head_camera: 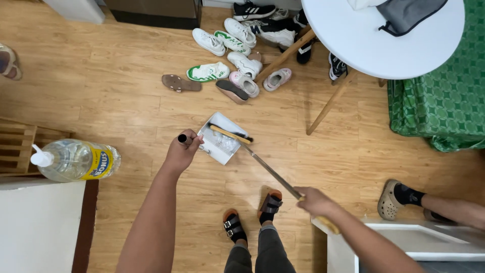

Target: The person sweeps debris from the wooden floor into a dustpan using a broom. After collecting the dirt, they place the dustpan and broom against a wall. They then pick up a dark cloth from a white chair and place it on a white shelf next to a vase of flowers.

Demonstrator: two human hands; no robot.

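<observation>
While the left hand [182,151] has its fingers wrapped tight around the black top of the dustpan handle [183,138], just left of centre frame, the right hand [314,199] at lower right is closed around the broom handle [273,174]. That shiny stick runs diagonally up-left to the broom head [230,134], which sits right on the white dustpan [221,137] resting on the wooden floor [126,101]. Some pale scraps are inside the pan. Sandalled feet [252,217] show below it. Further out: a pile of shoes [237,50] up top, a round white table [374,45] upper right, and a clear pump bottle [76,159] on the left.
</observation>
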